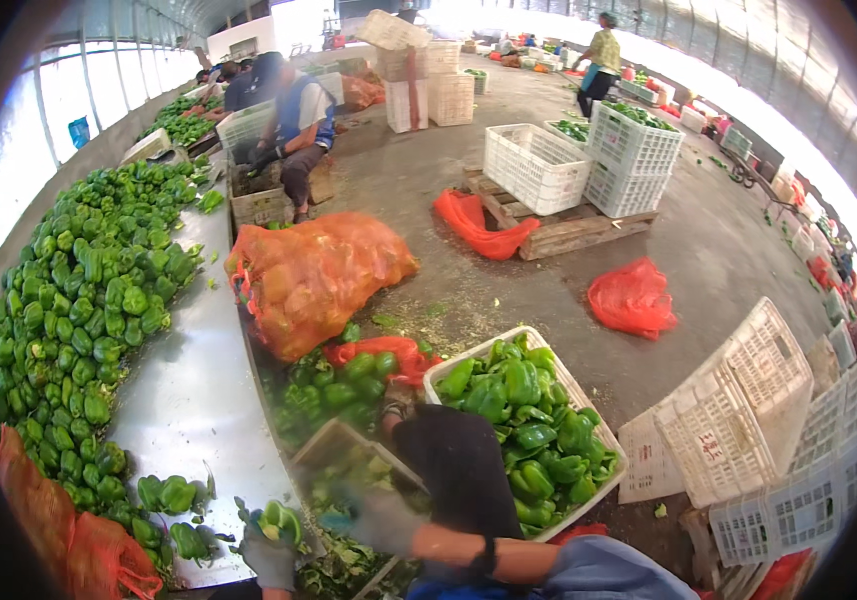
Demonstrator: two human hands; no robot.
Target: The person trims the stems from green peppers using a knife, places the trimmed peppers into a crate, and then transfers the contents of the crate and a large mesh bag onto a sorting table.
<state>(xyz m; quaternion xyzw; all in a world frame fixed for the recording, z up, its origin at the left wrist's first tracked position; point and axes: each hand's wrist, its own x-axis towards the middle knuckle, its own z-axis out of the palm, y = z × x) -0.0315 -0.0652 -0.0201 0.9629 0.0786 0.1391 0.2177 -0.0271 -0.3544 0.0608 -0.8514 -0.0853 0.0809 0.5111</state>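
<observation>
My left hand [269, 562], in a grey glove, is closed around a green bell pepper [281, 522] whose pale inside shows, at the near edge of the metal table [204, 385]. My right hand [381, 520], also gloved, is smeared by motion above a crate of green scraps [334, 572]. At its fingers is a small teal-blue object [335, 521], too blurred to name. Loose bell peppers [171, 494] lie on the table left of my left hand. To my right stands a white crate [604, 492] full of green peppers [534, 436].
A big heap of peppers [79, 310] covers the table's left side. Beyond my knee [454, 460] sits a full orange mesh sack [314, 280]. White crates [719, 430] lean at right; others stand on a pallet [574, 235]. A co-worker [294, 115] sits farther along the table.
</observation>
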